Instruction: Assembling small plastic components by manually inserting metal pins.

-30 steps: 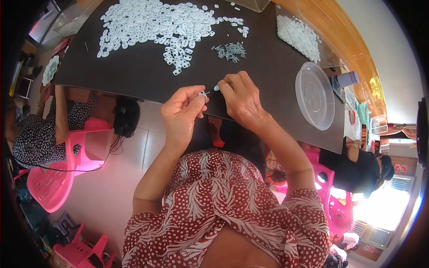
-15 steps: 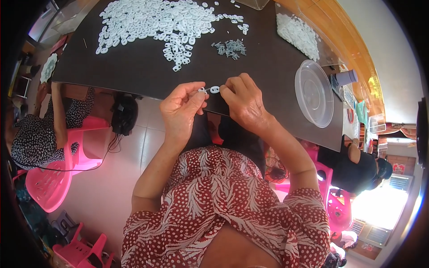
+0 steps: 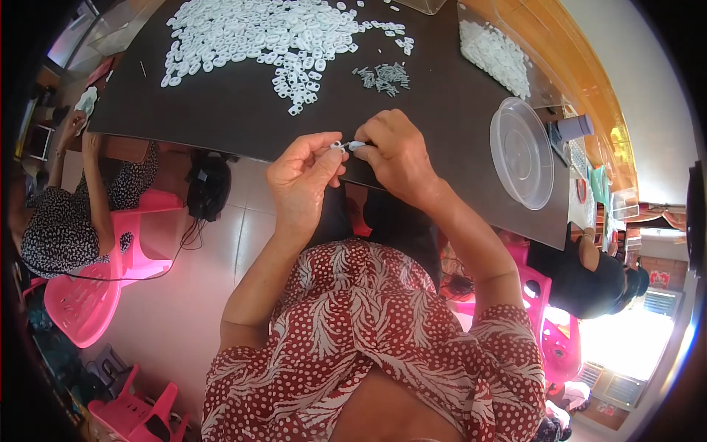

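Two hands, left hand (image 3: 303, 177) and right hand (image 3: 394, 155), pinch small white ring (image 3: 346, 146) above desk (image 3: 243, 118); clear round container (image 3: 521, 151) apparently empty; ring detail indistinct.

A small white ring (image 3: 340, 146) is pinched between the left hand (image 3: 303, 180) and the right hand (image 3: 395, 156), over a dark, nearly black tabletop (image 3: 243, 118). Beyond the hands a heap of white rings (image 3: 258, 33) and a cluster of grey pins (image 3: 384, 76) are seen, with a clear plastic lid (image 3: 521, 151) to the right. Below the hands a red blouse (image 3: 368, 346) patterned with white leaves and dots is worn, and pink chairs (image 3: 81, 295) are seen at the left.
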`<state>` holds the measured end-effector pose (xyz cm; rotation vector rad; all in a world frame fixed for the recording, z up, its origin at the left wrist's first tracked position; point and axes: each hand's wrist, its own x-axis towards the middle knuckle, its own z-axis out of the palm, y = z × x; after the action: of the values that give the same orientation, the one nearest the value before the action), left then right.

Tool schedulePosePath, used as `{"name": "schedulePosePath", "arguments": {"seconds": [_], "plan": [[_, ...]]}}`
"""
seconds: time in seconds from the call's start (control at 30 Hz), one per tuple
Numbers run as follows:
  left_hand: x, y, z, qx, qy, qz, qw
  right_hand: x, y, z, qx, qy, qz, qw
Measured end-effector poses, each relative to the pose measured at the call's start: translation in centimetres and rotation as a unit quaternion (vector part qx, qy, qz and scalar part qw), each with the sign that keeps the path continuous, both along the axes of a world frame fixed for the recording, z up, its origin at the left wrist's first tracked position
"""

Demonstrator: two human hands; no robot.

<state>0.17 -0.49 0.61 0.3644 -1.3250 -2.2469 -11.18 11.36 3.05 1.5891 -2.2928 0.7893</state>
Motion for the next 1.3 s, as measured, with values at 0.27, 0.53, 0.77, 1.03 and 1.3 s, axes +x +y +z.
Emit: {"name": "schedulePosePath", "arguments": {"seconds": [0.27, 0.53, 0.77, 1.03, 1.3], "plan": [[-0.2, 0.3, 0.6, -0.008, 0.006, 0.03, 0.999, 0.2, 0.2, 1.3, -0.152, -0.565, -0.063, 0.808], [-0.2, 0.6, 0.7, 0.004, -0.009, 0.017, 1.0, 0.6, -0.4, 1.4, -0.2, -0.62, -0.047, 0.758], [-0.1, 0.8, 0.8, -0.009, -0.047, 0.028, 0.998, 1.3, -0.8, 1.3, -0.202, -0.588, -0.051, 0.781], [0.1, 1.0, 0.6, -0.001, -0.041, 0.05, 0.998, 2.3, -1.2, 1.5, -0.224, -0.551, -0.038, 0.803], [0.0, 1.0, 0.3, -0.015, -0.03, 0.067, 0.997, 3.0, -1.3, 1.9, -0.219, -0.534, -0.066, 0.814]]}}
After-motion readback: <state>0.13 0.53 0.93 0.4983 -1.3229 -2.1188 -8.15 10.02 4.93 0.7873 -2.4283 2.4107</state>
